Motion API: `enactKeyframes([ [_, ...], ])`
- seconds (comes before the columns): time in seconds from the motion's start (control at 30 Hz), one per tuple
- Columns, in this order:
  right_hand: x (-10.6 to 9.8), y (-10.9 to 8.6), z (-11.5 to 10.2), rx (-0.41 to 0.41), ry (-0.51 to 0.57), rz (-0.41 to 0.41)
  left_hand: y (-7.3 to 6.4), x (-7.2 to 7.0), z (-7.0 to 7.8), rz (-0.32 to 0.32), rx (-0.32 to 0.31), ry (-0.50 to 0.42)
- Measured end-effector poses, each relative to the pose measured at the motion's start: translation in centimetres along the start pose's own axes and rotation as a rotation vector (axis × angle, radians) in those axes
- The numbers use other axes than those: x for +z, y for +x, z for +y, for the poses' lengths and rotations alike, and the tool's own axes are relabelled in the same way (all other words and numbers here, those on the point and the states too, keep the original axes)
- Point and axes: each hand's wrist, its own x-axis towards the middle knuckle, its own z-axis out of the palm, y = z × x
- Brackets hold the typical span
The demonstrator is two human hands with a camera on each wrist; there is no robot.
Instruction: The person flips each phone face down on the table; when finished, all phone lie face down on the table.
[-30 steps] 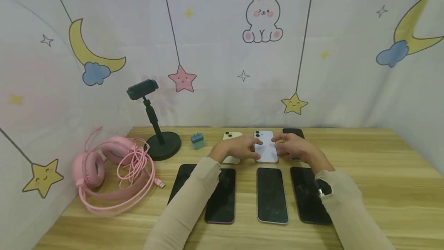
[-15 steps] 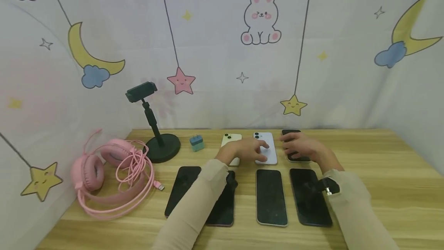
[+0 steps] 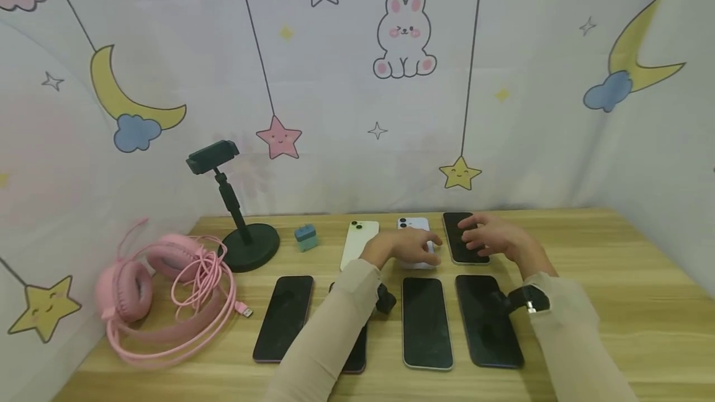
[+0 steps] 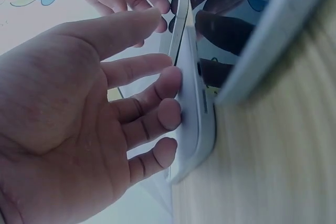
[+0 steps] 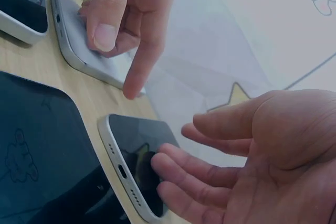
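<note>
My left hand point(image 3: 406, 247) is over a pale lavender phone point(image 3: 416, 224) that lies back side up. In the left wrist view its fingers point(image 4: 169, 114) are loosely bent, with the tips at that phone's back; contact is hard to tell. To the right, my right hand point(image 3: 497, 239) hovers at the right side of a dark-screened phone point(image 3: 456, 241) lying face up. Its fingers point(image 5: 202, 177) are spread and slightly bent in the right wrist view, close to the screen, gripping nothing. A pale yellow phone point(image 3: 357, 241) lies back side up left of my left hand.
A front row of several dark phones includes one in the middle point(image 3: 427, 324) and one under my right wrist point(image 3: 490, 327). My left sleeve partly covers another point(image 3: 357, 352). On the left are pink headphones point(image 3: 131, 293), a black stand point(image 3: 251, 253) and a blue-green charger point(image 3: 305, 237).
My right hand has moved right, from the lavender phone's edge to the dark phone at the back. My left hand has shifted right over the lavender phone. The head view has turned slightly.
</note>
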Motion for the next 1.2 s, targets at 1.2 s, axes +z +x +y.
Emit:
enactKeyframes([
  [1.2, -0.2, 0.5, 0.9, 0.141, 0.143, 0.136, 2.6, 1.1, 2.1, 0.088, 0.079, 0.06],
])
